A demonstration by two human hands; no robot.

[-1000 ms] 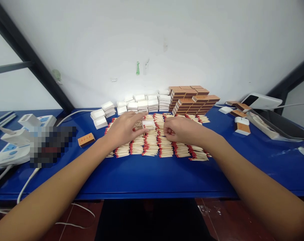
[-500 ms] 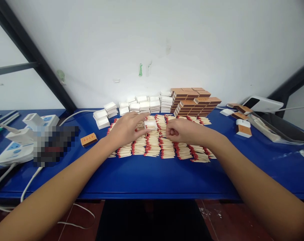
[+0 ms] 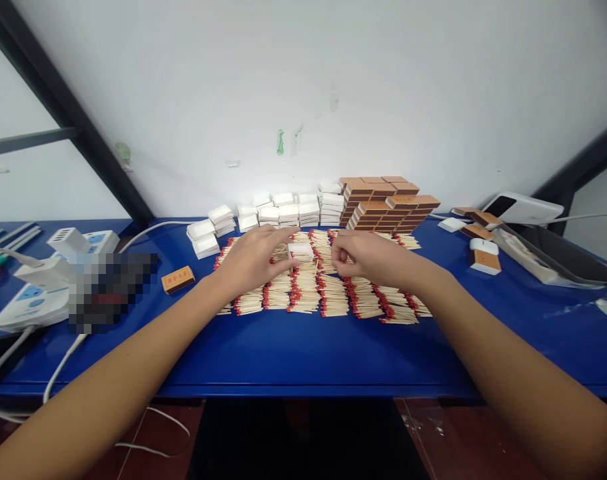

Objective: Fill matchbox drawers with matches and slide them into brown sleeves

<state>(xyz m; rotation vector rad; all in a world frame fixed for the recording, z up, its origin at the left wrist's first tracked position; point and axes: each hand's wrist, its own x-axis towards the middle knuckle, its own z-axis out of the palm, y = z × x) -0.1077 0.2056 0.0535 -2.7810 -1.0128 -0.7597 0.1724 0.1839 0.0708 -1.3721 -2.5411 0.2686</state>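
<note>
So the open white tray [image 3: 302, 247], a shallow rectangular thing, probably card, sits amid rows of thin pale wooden matches [image 3: 303, 297] with red heads, and a few sticks are lying in it. Taking that tray as the clock's centre, the left hand [image 3: 251, 259] is at nine, thumb and forefinger apart around its end; can't tell if they touch it. The right hand [image 3: 361, 255] is at three, fingers curled together, and whether a match is pinched in there can't be made out. Both hands block some of the rows. Up at eleven are piles of boxy white trays [image 3: 283, 215], and at two a stepped, brick-like stack of brown-orange matchboxes [image 3: 391, 205]. One lone matchbox [image 3: 178, 280] lies between eight and nine, with a white plastic power strip [image 3: 23, 310] farther out. The smooth, glossy blue tabletop [image 3: 303, 353] shows at six.
</note>
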